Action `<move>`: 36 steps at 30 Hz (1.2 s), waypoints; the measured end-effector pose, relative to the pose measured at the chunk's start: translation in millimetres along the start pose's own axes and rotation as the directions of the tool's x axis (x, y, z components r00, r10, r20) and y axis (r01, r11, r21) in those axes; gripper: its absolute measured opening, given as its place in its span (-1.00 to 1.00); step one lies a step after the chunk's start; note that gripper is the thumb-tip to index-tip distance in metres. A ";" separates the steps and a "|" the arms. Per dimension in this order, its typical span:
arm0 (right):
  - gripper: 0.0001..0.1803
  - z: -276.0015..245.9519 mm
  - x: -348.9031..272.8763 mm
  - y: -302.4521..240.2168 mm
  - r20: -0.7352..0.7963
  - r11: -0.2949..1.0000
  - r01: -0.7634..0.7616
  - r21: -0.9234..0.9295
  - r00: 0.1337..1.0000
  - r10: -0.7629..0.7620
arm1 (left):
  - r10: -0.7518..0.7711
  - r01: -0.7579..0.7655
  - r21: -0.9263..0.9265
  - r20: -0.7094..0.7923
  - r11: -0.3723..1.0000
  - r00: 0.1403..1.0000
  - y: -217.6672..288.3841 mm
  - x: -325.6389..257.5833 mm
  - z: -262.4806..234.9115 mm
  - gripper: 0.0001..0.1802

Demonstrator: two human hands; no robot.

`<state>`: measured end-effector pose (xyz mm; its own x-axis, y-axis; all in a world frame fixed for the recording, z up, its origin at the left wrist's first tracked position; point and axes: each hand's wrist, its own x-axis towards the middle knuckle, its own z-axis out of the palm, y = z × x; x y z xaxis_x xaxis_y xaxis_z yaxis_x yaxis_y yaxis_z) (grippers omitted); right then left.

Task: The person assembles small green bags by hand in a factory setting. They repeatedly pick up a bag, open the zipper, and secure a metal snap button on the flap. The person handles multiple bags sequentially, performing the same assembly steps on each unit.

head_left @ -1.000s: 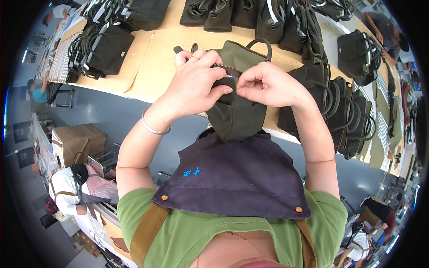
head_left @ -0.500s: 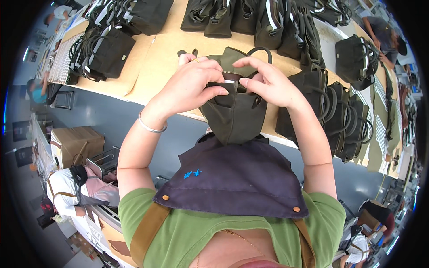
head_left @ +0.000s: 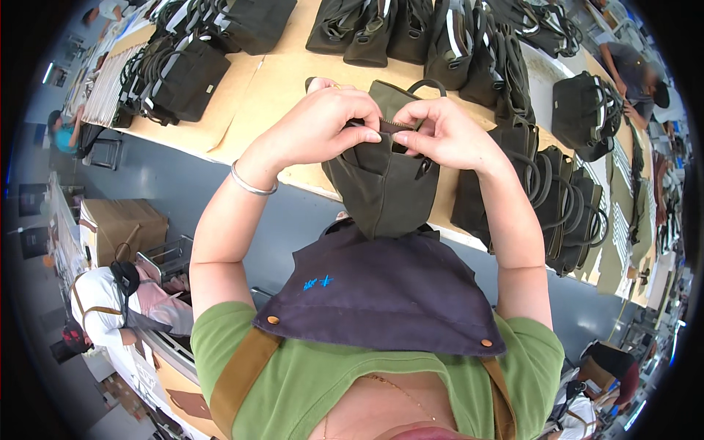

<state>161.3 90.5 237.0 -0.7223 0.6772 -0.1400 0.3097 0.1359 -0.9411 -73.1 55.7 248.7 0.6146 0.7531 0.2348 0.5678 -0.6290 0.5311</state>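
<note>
A dark olive handbag (head_left: pixel 385 192) stands at the near edge of the table, its mouth gaping between my hands. My left hand (head_left: pixel 326 126) pinches the bag's top edge, thumb outside and the other fingers curled over into the opening. Close beside it, my right hand (head_left: pixel 449 138) grips the same rim with thumb and bent index finger. A metal-toothed zipper (head_left: pixel 397 125) shows between the fingertips along the opening. Behind my right hand a dark loop handle (head_left: pixel 427 84) rises. The bag's inside is mostly hidden by my fingers.
Several similar dark bags stand across the far table (head_left: pixel 297 70), with a group at the left (head_left: pixel 192 82) and handled bags just right (head_left: pixel 506 158). Co-workers are around: one at far right (head_left: pixel 629 70), one in white at lower left (head_left: pixel 103 308). A brown box (head_left: pixel 125 229) sits on the left.
My right hand's fingers have come down and closed on the bag's rim. My left hand has shifted slightly right, bringing the two thumbs closer together. The view has shifted a little.
</note>
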 end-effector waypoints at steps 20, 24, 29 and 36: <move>-0.86 1.8 4.9 -10.3 0.024 0.982 0.130 -0.135 0.991 -0.128 | -0.095 0.095 0.054 0.009 0.994 0.995 3.0 -1.5 1.4 -0.86; -0.86 1.3 5.0 -11.3 0.036 0.980 0.131 -0.150 0.991 -0.127 | -0.107 0.106 0.047 0.007 0.993 0.994 5.0 -1.7 1.4 -0.86; -0.86 0.9 4.8 -13.0 0.047 0.978 0.142 -0.154 0.990 -0.136 | -0.113 0.112 0.045 0.008 0.993 0.994 3.5 -3.6 2.8 -0.86; -0.86 2.0 4.8 -16.8 0.028 0.969 0.131 -0.211 0.991 -0.128 | -0.113 0.116 0.025 -0.087 0.993 0.990 1.4 -3.4 9.6 -0.85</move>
<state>151.4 90.0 251.5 -0.7729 0.6340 -0.0270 0.3358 0.3725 -0.8651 -69.1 50.5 240.8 0.4967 0.8332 0.2429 0.6484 -0.5423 0.5343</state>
